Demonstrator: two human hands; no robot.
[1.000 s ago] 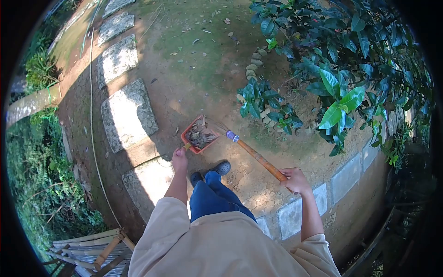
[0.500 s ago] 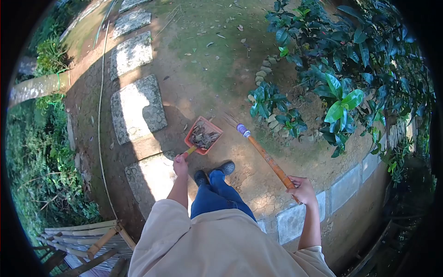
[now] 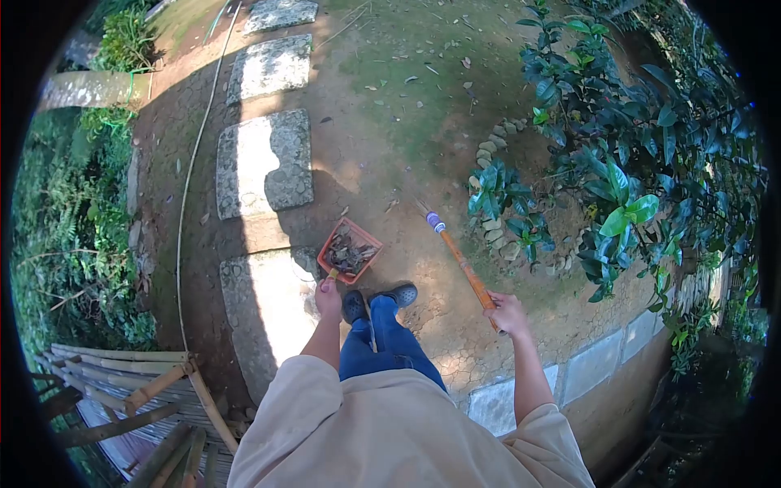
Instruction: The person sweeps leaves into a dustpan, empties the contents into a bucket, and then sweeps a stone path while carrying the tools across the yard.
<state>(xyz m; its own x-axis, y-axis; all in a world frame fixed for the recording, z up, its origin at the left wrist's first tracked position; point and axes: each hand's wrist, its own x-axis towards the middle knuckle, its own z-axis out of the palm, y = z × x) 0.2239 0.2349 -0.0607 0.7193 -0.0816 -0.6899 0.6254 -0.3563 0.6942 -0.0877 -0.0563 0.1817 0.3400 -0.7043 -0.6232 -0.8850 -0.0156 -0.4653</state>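
My left hand (image 3: 329, 298) is closed round the short handle of an orange-red dustpan (image 3: 373, 250). Dry leaves (image 3: 350, 252) lie heaped inside the pan, which is in front of my feet. On the other side, my right hand (image 3: 508, 314) grips the lower end of a broom (image 3: 465, 268) with a long orange-brown handle. Purple and white binding wraps the broom's head, and its thin bristles (image 3: 423, 207) point forward and left over the bare soil, to the right of the pan.
Stone slabs (image 3: 264, 163) run forward on the left, with a hose (image 3: 192, 163) beyond them. A leafy bush (image 3: 618, 203) ringed by small stones (image 3: 490, 150) grows on the right. A bamboo structure (image 3: 138, 398) stands at lower left. Pale paving blocks (image 3: 594, 368) edge the ground at right.
The view has shifted, so the slabs and bush sit further right. My right hand and the broom have moved slightly forward. The leaf-filled dustpan is drawn nearer my feet and stays in my left hand.
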